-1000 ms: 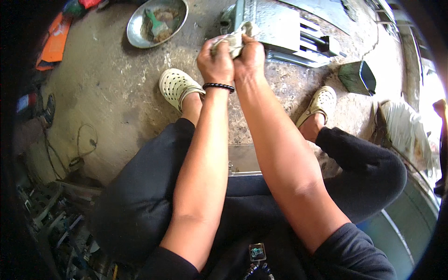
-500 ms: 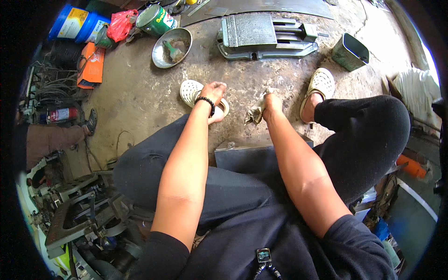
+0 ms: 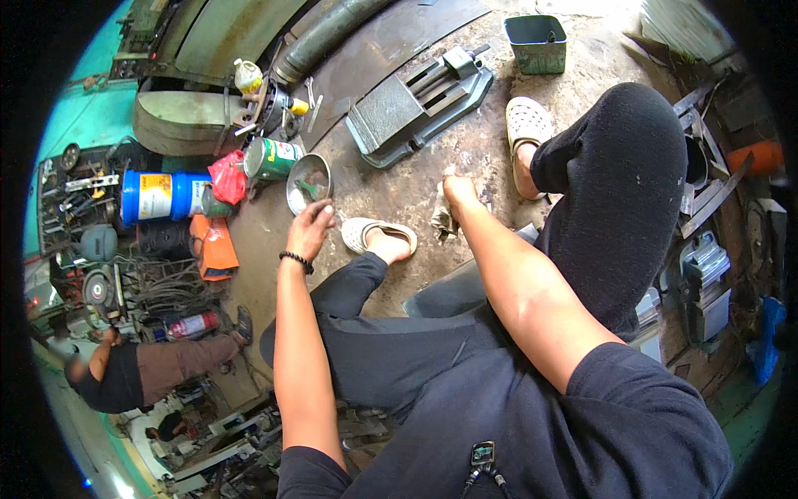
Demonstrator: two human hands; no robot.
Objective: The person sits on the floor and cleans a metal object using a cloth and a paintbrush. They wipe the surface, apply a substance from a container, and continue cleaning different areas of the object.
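My left hand [image 3: 310, 233], with a black bead bracelet at its wrist, reaches to the near edge of a metal bowl [image 3: 316, 166]. Its fingers are loosely stretched and hold nothing I can see; whether they touch the rim I cannot tell. Inside the bowl lies a brush with a green handle [image 3: 308, 190]. A crumpled, dirty grey rag [image 3: 443, 214] hangs from my right hand [image 3: 460, 193], whose fingers are closed round it. Beyond both hands, a grey machine vise [image 3: 395, 116] rests on the stained concrete floor.
A green can [image 3: 270, 159], red plastic bag [image 3: 227, 176] and blue buckets [image 3: 154, 196] stand left of the bowl. An orange machine [image 3: 214, 248] is nearer. An open square container [image 3: 536, 56] sits far right. A grey metal box [image 3: 453, 287] lies between my legs. Another person [image 3: 125, 374] is at left.
My left hand has moved left and toward the bowl. My right hand still holds the rag. The view has turned left, bringing the other person and more of the workshop into sight.
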